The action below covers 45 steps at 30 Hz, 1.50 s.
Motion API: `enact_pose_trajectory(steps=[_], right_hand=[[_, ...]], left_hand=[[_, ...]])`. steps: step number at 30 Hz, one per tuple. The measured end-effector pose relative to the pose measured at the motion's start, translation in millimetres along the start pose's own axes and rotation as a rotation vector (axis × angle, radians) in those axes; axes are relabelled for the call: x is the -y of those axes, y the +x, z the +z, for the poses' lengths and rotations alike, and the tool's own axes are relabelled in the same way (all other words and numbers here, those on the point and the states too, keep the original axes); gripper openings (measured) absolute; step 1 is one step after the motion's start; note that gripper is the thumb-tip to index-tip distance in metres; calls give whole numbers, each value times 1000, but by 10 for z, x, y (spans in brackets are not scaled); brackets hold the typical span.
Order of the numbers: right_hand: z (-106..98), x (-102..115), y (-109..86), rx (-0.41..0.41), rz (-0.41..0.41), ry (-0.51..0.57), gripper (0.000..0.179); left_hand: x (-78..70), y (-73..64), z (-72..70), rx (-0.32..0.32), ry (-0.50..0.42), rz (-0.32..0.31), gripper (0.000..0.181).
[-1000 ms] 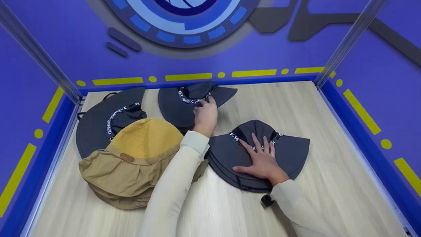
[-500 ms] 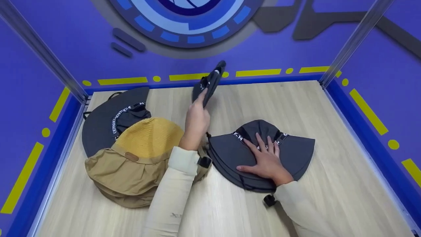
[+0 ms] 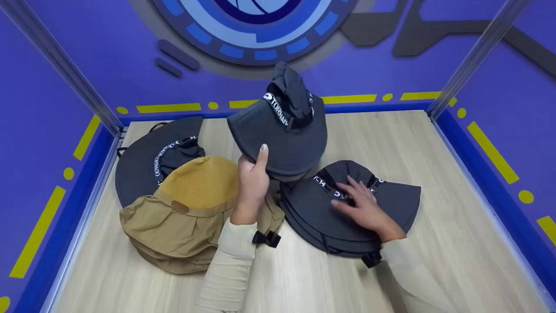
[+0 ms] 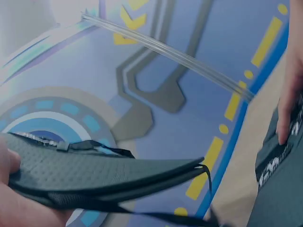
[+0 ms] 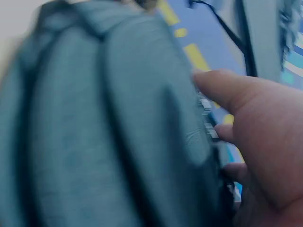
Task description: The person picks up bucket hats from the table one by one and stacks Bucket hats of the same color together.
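My left hand (image 3: 253, 181) grips a dark grey sun hat (image 3: 284, 145) by its brim, thumb on top, and holds it up over the back of the table. In the left wrist view the brim (image 4: 109, 175) of this hat shows edge-on, with a black cord hanging from it. A stack of similar dark grey hats (image 3: 312, 208) lies at right, and my right hand (image 3: 365, 208) rests on the top one with relaxed fingers near its lettered band. The right wrist view shows the layered brims (image 5: 142, 94) of the stack, blurred, beside the right hand (image 5: 260, 132).
At left a tan hat with a yellow knit crown (image 3: 195, 184) lies on more tan hats. Partly under them is another dark grey hat (image 3: 134, 161). Blue panels (image 3: 360, 78) stand around the back and sides of the wooden table (image 3: 456, 239).
My left hand has picked up the dark grey hat from the back of the table, lifted it and turned its brim toward me. The right hand's spread fingers have drawn closer together.
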State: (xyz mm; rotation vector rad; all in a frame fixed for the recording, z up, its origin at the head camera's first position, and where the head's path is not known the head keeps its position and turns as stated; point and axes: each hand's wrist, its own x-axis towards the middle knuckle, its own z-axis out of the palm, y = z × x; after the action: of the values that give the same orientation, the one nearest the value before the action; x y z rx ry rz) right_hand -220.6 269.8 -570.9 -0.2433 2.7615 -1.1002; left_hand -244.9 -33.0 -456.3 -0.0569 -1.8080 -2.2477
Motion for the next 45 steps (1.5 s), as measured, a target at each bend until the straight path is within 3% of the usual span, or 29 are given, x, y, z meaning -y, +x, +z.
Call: enact_pose_trajectory(steps=[4, 8, 11, 13, 15, 18, 23, 34, 39, 45], right_hand=[[-154, 106, -8, -91, 69, 356, 64], [-293, 249, -3, -119, -40, 966, 64], [-388, 302, 13, 1, -200, 1416, 60], [-452, 325, 29, 117, -299, 1609, 55], [-513, 357, 34, 216, -351, 1727, 49], [-591, 420, 12, 214, -332, 1712, 41], [-649, 504, -22, 40, -204, 1621, 30], [-759, 523, -49, -118, -190, 1602, 25], [-899, 523, -57, -159, -230, 1611, 25], [-1177, 477, -112, -234, -353, 1620, 24]], left_hand=[[7, -132, -36, 75, -253, -38, 37], [40, -235, -102, 161, -488, -83, 43], [98, -280, -168, 201, -585, -107, 45], [143, -308, -213, 229, -616, -116, 47], [187, -337, -251, 254, -640, -122, 50], [249, -373, -280, 283, -668, -126, 54], [345, -415, -299, 291, -681, -132, 51], [449, -450, -291, 350, -647, -198, 47], [388, -360, -264, 352, -529, -215, 37], [265, -168, -242, 301, -413, -112, 37]])
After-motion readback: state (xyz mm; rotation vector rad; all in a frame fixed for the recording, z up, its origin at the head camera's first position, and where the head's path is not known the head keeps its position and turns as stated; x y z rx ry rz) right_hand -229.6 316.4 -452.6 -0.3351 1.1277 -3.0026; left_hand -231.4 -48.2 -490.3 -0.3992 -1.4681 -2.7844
